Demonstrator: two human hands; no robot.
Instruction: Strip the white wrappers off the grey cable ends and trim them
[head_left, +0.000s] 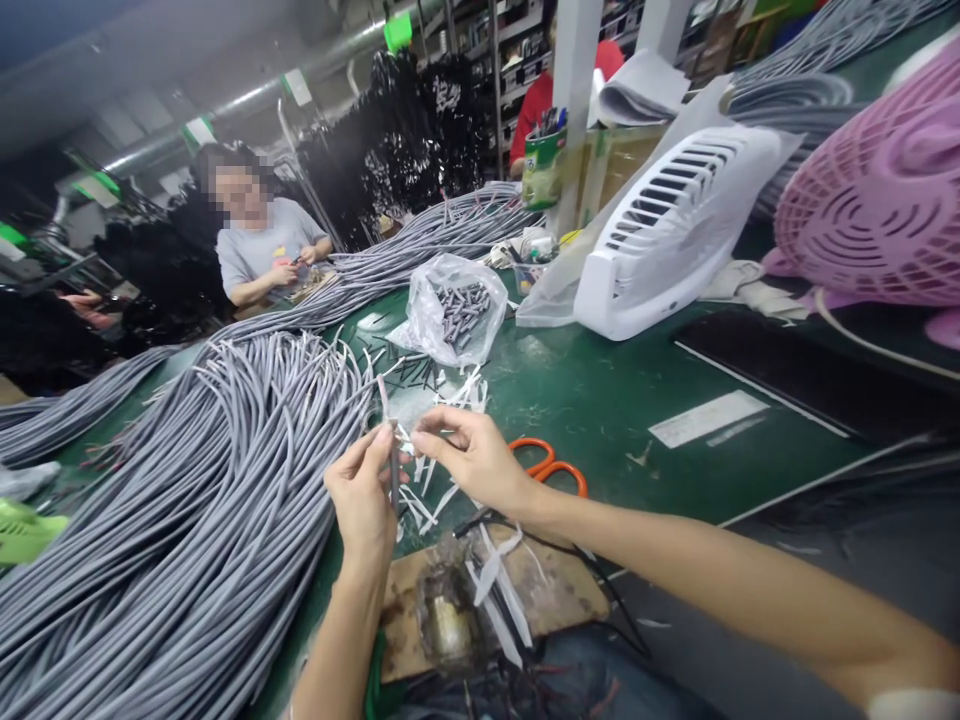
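In the head view, my left hand is closed on a grey cable, pinching it between thumb and fingers. A pale pinkish end stands up above those fingers. My right hand is closed just beside it, thumb and fingertips together close to the cable. A bit of white shows between the two hands, but what the right fingers grip is too small to make out. White strips lie scattered on the table below my hands. Orange-handled scissors lie partly behind my right wrist.
A large bundle of grey cables covers the left of the green table. Beyond my hands sits a clear bag of short grey pieces. A white fan and pink fan stand right. A stained board lies nearest me. Another person sits opposite.
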